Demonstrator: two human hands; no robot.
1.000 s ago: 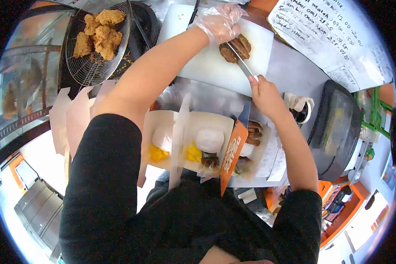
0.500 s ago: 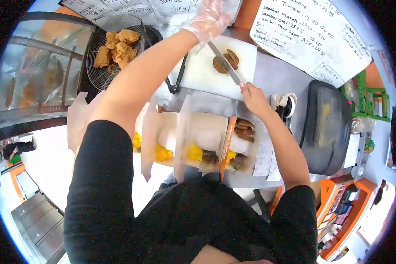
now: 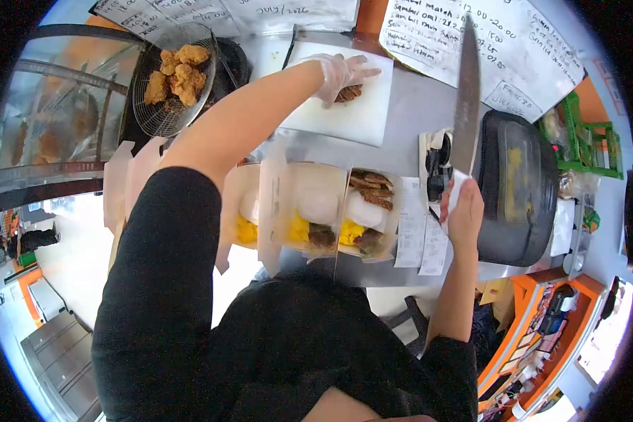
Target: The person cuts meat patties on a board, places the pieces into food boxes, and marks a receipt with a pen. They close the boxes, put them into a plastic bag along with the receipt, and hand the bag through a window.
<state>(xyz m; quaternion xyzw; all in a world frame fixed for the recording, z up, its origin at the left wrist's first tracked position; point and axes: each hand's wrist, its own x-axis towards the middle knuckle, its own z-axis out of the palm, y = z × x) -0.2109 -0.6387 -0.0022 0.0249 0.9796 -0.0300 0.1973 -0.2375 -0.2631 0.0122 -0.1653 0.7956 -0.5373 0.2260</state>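
Observation:
My left hand [image 3: 339,77], in a clear plastic glove, reaches over the sliced brown meat [image 3: 349,93] on the white cutting board [image 3: 373,116]. Its fingers stretch out to the right above the slices and hide part of them. Off to the right, my right hand [image 3: 464,211] is closed round the white handle of a large knife [image 3: 466,98], whose blade points away from me, clear of the board. Between me and the board stand open food boxes [image 3: 271,211] with white rice, yellow food and dark food. The rightmost also has sliced meat [image 3: 373,188].
A wire strainer [image 3: 142,112] with fried chicken pieces [image 3: 183,79] sits at the left, beside a glass cabinet [image 3: 56,112]. Paper receipts [image 3: 422,239] lie right of the boxes. Further right are a black lidded container [image 3: 496,204] and a green basket [image 3: 591,137]. Handwritten sheets [image 3: 429,35] line the back.
My right hand has swung the knife off the meat to the right, blade now pointing away. My left hand has left the blade's far end and come down over the slices.

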